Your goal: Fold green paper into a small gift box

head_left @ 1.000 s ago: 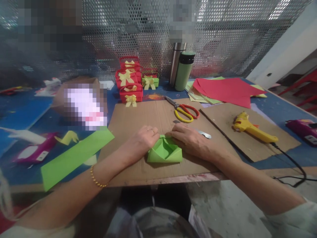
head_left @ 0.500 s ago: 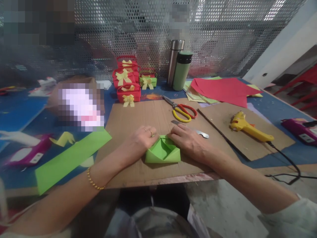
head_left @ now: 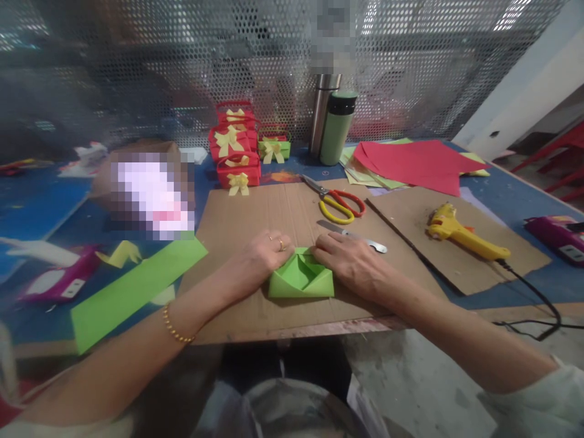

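Observation:
A folded green paper box (head_left: 301, 287) sits on the brown cardboard sheet (head_left: 237, 225), its near wall raised and its inside showing. My left hand (head_left: 270, 252) is closed on the far left corner of the box, fingertips hidden behind the paper. At the far right corner, my right hand (head_left: 337, 255) grips the paper with bent fingers. Just beyond my right hand lies a craft knife (head_left: 376, 246) with a grey handle. Scissors (head_left: 337, 205) with one yellow and one red handle lie farther back.
A yellow glue gun (head_left: 469, 237) with a black cord rests on a smaller cardboard piece at right. Red paper baskets (head_left: 238, 173) with yellow bows and a green flask (head_left: 337, 131) stand at the back. Red paper sheets (head_left: 415, 164) lie behind right; a green strip (head_left: 137, 292) lies left.
Both hands keep their hold on the green paper box with hardly any movement. The whole view has shifted slightly.

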Demonstrator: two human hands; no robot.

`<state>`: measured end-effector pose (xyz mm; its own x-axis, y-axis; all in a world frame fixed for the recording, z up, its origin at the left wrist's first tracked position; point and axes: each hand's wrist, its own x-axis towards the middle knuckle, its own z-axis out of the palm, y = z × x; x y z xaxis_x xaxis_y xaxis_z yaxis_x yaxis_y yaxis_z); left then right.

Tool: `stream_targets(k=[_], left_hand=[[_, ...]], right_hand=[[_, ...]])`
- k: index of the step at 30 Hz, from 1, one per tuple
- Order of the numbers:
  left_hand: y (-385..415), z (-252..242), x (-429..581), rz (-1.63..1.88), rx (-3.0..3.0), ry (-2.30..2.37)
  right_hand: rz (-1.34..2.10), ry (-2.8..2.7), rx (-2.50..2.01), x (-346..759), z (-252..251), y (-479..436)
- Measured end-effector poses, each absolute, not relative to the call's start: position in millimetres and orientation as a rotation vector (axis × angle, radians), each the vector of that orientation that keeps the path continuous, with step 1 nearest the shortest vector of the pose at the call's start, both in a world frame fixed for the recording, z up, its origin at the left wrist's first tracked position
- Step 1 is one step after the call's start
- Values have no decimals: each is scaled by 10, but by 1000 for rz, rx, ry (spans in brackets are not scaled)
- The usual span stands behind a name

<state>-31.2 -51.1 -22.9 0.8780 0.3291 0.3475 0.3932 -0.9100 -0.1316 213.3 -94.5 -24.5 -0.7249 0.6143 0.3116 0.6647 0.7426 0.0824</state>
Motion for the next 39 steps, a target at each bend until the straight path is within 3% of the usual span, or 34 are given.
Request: stream_targets(k=[33,39], left_hand=[[-583,-155,-337,-397,-2929,-580],[-599,-116,-343,-388,-2994,-660]], right_hand=[[-283,-2702,-1025,2167,-243,-1007],[-144,-2700,-995,2158,-229,-968]])
